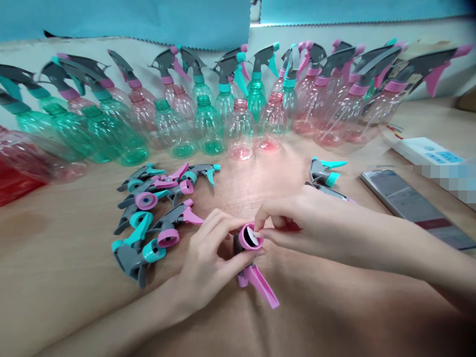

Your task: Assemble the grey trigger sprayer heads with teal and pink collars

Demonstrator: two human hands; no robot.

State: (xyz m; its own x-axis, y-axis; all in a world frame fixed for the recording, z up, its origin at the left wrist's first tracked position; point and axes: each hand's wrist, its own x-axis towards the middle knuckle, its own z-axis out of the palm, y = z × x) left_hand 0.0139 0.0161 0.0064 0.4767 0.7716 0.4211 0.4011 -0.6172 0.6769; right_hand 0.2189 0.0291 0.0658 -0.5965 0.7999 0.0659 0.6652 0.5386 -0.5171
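Note:
My left hand (pixel 208 260) grips a grey and pink trigger spray head (pixel 262 287) by its pink screw collar (pixel 242 237), the open end of the collar facing up and to the right. My right hand (pixel 288 218) pinches a small white round disc (pixel 252 236) between thumb and forefinger at the collar's mouth. The disc sits partly inside the ring, tilted, with a dark gap at its left. Left of my hands lies a pile of loose spray heads (pixel 169 220) in grey with pink or teal parts.
Green bottles (pixel 208 126) and pink bottles (pixel 241 129) line the back of the table, several topped with spray heads. More spray heads (pixel 323 171) lie beyond my right forearm. A phone (pixel 416 208) and a white box (pixel 427 151) are at right, a red bag (pixel 17 173) at left.

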